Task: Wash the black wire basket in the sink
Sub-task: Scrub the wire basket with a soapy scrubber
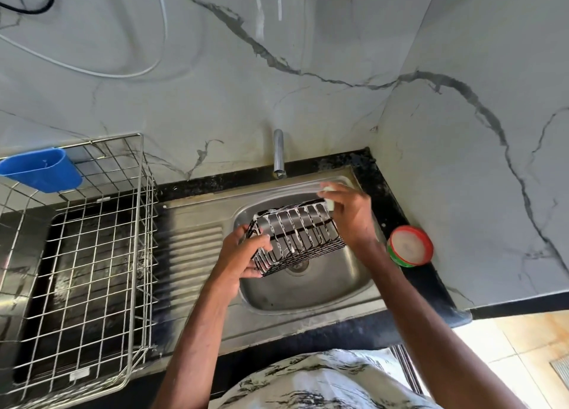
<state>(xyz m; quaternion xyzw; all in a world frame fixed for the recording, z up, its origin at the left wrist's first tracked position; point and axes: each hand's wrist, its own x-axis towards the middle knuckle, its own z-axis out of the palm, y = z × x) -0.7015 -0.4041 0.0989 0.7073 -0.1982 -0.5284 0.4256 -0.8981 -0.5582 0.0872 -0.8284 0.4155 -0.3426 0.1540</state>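
you are holding the black wire basket (297, 239) tilted in the air over the bowl of the steel sink (308, 294), above the drain. white suds are clinging to its wires. your left hand (246, 256) is gripping the basket's left end, with the thumb lying on top and the fingers curling under the near edge. your right hand (349, 216) is working at the basket's far right corner, its fingers closing round a small pale scrubber (327, 189) and holding it against the top rim there. the tap (278, 153) is standing at the far side of the sink, against the marble-patterned wall (308, 54). on the black bench (437, 288), just right of the sink, a round tub (411, 248) with a red rim and pale paste inside is sitting near your right forearm. left of the sink's ribbed drainboard (197, 248), a steel wire dish rack (92, 270) is standing on the bench, and a blue plastic cup (43, 169) is hanging at its far left rim.
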